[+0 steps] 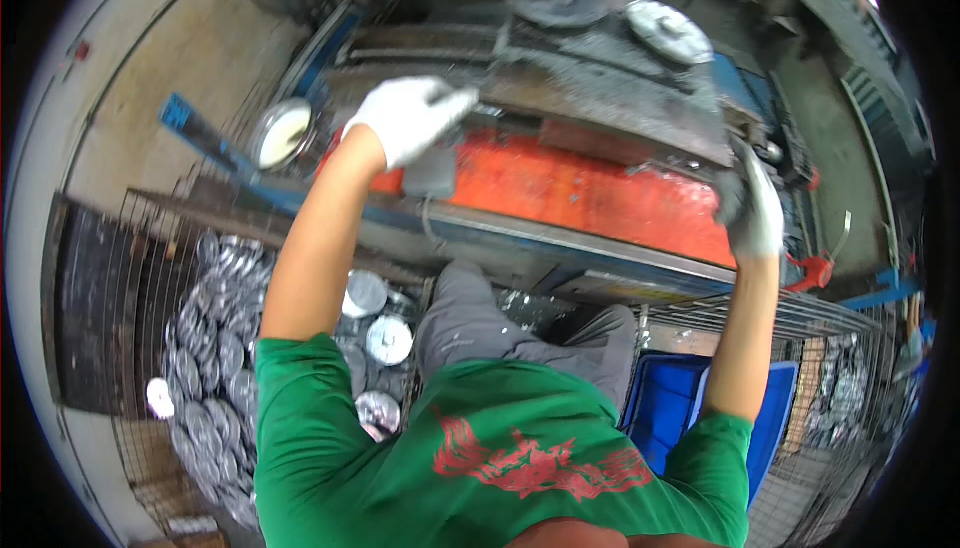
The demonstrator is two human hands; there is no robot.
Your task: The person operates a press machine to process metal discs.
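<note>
My left hand (410, 120), in a white glove, hovers over the near left part of the press bed, slightly blurred. Its fingers stretch to the right, spread apart, with nothing visible in them. My right hand (757, 210), in a white glove with a dark patch at the palm side, is at the right end of the thick metal plate (620, 78). Its fingers point away along that end and are partly hidden, so their grip is unclear. Two round discs lie on the plate: a dull grey one (557, 2) and a shiny silver one (669, 32).
An orange-red surface (590, 193) runs below the plate. At the left is a bowl of pale liquid (285, 135). A wire cage (145, 288) holds many silver metal pieces (212, 368). Blue bins (665, 398) stand at my right. A red-handled part (812, 273) sticks out nearby.
</note>
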